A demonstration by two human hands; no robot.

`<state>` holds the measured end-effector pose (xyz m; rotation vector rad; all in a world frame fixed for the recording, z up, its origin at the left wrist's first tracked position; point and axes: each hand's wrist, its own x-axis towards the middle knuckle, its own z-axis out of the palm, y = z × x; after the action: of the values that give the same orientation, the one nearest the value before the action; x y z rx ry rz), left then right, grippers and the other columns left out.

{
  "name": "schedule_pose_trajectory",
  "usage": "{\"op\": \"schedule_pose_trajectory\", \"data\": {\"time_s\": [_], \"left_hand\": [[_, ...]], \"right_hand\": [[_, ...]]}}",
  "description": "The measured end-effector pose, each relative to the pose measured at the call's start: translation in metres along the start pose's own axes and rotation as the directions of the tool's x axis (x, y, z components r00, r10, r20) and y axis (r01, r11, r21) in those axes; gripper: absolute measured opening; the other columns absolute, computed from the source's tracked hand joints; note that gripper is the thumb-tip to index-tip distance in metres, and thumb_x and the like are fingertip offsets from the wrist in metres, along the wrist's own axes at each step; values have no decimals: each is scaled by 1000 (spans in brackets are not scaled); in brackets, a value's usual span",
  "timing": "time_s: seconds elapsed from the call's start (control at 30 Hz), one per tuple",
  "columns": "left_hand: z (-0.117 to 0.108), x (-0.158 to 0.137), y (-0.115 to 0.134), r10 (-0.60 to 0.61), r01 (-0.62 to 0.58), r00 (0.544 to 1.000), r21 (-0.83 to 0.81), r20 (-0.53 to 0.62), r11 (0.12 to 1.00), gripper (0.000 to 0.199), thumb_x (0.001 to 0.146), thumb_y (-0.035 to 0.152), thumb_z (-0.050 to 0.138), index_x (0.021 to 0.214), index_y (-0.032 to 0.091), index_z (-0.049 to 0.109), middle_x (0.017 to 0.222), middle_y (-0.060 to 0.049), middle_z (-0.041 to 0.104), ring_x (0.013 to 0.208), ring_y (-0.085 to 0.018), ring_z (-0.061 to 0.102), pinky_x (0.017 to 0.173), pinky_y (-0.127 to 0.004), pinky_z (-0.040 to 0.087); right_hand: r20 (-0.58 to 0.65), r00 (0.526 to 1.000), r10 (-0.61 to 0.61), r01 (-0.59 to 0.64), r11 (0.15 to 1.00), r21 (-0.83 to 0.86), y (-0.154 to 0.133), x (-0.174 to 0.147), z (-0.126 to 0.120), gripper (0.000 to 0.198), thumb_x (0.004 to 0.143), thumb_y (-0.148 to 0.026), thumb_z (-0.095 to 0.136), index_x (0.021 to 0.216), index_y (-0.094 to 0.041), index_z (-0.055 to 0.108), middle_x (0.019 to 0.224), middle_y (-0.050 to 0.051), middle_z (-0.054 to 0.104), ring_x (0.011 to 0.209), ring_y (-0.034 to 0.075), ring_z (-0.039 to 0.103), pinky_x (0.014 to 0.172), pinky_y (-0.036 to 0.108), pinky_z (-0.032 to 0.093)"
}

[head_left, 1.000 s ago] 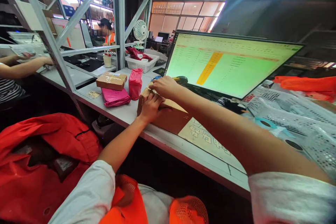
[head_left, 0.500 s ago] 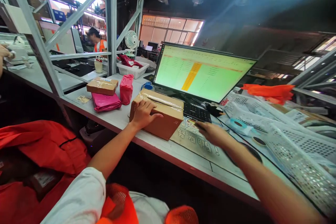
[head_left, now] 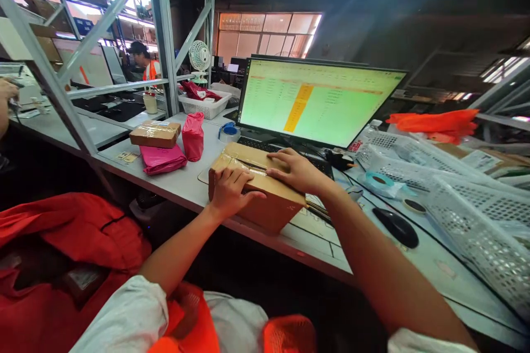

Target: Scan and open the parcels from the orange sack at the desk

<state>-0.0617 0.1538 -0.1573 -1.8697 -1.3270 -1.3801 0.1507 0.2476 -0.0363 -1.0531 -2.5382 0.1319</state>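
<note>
A taped cardboard box [head_left: 265, 204] sits at the front edge of the desk, with a dark slit along the seam on its top. My left hand [head_left: 232, 190] grips its near left edge, fingers over the top and thumb along the front side. On the right part of the top, my right hand [head_left: 300, 174] has its fingers bent at the seam, holding the flap. Whether the fingertips reach under the cardboard is hidden. A dark narrow object [head_left: 318, 213] lies just right of the box, partly behind my right forearm.
Behind the box stand a keyboard and a lit monitor [head_left: 318, 102]. Left are a pink parcel [head_left: 163, 160] with a small carton [head_left: 155, 134] on it and a pink bag [head_left: 192, 138]. Right lie a mouse [head_left: 395, 227], tape rolls and white baskets [head_left: 476, 231]. A co-worker [head_left: 151, 69] sits beyond.
My right hand has come from beside the keyboard onto the box top. The box has turned slightly and its seam shows a dark slit. My left hand remains on its left edge.
</note>
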Motion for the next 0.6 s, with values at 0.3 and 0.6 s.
{"op": "schedule_pose_trajectory", "data": {"time_s": [0.3,0.6], "left_hand": [[0,3,0,-4,4,1000,5,24,1000,46,89,68,73,103,24,74,108,-3,79,101,-25,65,92,-40,37],[-37,28,7,-15,13,938,10,345,1000,45,95,65,66,112,23,73,119,-7,75,110,-29,62,99,-44,41]], "right_hand": [[101,984,148,-91,899,-429,-25,13,-14,50,107,-53,43,132,-23,75,110,15,77,104,37,71,84,42,50],[169,865,473,-394,847,-357,25,86,-3,56,109,-48,40,121,-7,76,129,25,70,117,34,67,95,37,50]]}}
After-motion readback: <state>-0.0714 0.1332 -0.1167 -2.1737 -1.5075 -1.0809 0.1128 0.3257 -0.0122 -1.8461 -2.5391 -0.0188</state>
